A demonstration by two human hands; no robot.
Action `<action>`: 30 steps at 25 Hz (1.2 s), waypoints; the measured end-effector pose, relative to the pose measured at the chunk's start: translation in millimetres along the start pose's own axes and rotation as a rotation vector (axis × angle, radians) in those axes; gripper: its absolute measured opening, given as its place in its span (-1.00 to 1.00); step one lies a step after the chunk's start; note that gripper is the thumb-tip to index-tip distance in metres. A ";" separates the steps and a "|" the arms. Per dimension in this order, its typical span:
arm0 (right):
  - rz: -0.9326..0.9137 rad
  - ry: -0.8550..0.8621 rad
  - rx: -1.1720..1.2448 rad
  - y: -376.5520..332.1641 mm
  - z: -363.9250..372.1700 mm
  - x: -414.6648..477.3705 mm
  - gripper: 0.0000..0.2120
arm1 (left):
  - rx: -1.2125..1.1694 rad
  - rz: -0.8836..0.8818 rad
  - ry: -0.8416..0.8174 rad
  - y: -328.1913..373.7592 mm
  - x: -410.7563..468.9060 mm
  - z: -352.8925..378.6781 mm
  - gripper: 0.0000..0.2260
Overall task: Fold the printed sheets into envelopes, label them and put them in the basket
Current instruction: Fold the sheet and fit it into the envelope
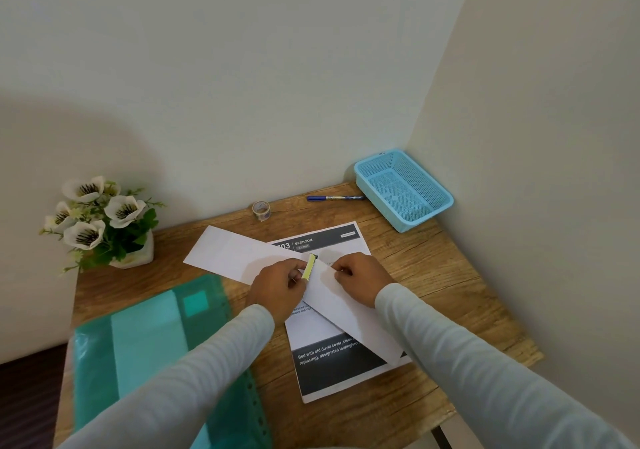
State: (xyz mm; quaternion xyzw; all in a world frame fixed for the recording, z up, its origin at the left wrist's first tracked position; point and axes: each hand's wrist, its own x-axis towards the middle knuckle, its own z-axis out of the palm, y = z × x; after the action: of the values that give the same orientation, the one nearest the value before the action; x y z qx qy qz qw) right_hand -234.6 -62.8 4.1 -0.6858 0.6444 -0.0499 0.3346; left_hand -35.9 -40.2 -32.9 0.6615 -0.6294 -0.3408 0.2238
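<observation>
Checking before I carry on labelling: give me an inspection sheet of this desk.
Surface: wooden desk, in a corner.
Job's things: printed sheet partly under a far folded sheet and a near folded sheet; yellow label; basket far right, empty; pen beside it; tape near the wall.
Clutter: green folder, flowers, both left.
Hands: left hand pinches the label; right hand rests on the near folded sheet, grip unclear.
Cables: nothing seen.
Surroundings: bare walls.

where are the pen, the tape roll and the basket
pen (335, 198), head view, middle of the barrel
tape roll (261, 210), head view, its outer side
basket (428, 179), head view, its right rim
</observation>
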 end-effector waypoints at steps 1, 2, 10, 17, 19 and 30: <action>-0.004 -0.017 -0.007 -1.3 -0.6 1.6 -0.73 | 0.006 0.009 -0.003 -0.7 -1.1 0.4 -0.74; -0.006 -0.031 -0.010 -2.9 -1.2 3.2 -0.73 | 0.011 0.021 -0.005 -1.3 -2.3 0.8 -0.74; 0.027 -0.077 0.102 -15.0 -5.7 14.7 -0.67 | 0.015 0.074 -0.022 0.0 -5.7 -0.7 -0.76; 0.171 -0.295 0.086 22.1 -36.4 2.6 -0.58 | 0.016 0.031 -0.005 -7.6 -3.4 -2.3 -0.73; 0.177 -0.289 0.103 25.7 -37.9 1.9 -0.58 | 0.027 0.043 -0.009 -6.3 -4.2 -2.1 -0.73; 0.154 -0.115 0.296 -3.4 -6.4 22.3 -0.50 | -0.033 0.091 -0.014 9.8 -10.2 -0.4 -0.73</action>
State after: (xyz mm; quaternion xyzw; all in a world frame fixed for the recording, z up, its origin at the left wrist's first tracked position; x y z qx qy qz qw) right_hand -231.3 -86.0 2.7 -0.5793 0.6605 -0.0790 0.4711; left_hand -42.0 -31.2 -23.7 0.6261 -0.6547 -0.3454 0.2452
